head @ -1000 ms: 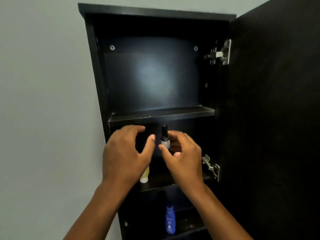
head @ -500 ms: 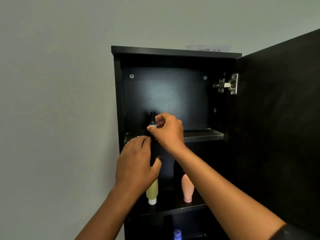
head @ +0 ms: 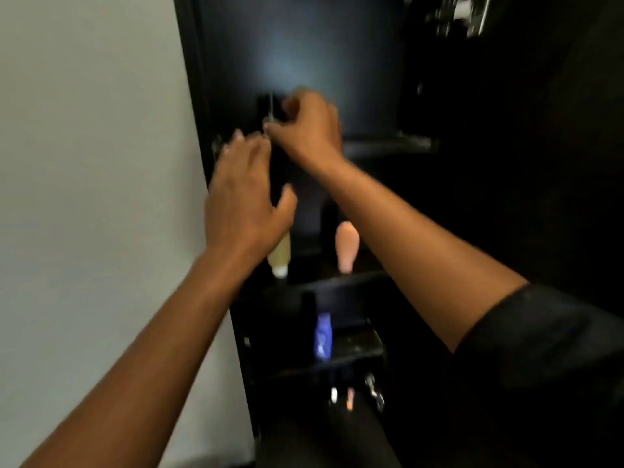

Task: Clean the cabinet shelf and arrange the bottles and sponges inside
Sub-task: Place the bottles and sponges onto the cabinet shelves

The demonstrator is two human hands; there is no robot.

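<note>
My right hand (head: 309,125) pinches a small dark bottle (head: 270,108) at the left end of the upper shelf (head: 388,143) of the black cabinet. The bottle is blurred and mostly hidden by my fingers. My left hand (head: 244,194) is spread open just below and left of it, fingertips near the shelf's front edge, holding nothing. On the middle shelf (head: 324,282) stand a yellowish tube (head: 280,256) and a pink tube (head: 346,246), both cap down. A blue bottle (head: 323,336) stands on the shelf below.
The cabinet door (head: 540,163) hangs open to the right, with a metal hinge (head: 462,11) at the top. A pale wall (head: 94,163) lies to the left of the cabinet. Small items (head: 349,396) sit low in the cabinet, too blurred to identify.
The view has dropped and moved closer to the cabinet. My right hand still holds the small bottle at the upper shelf's left end; my left hand stays just beneath it.
</note>
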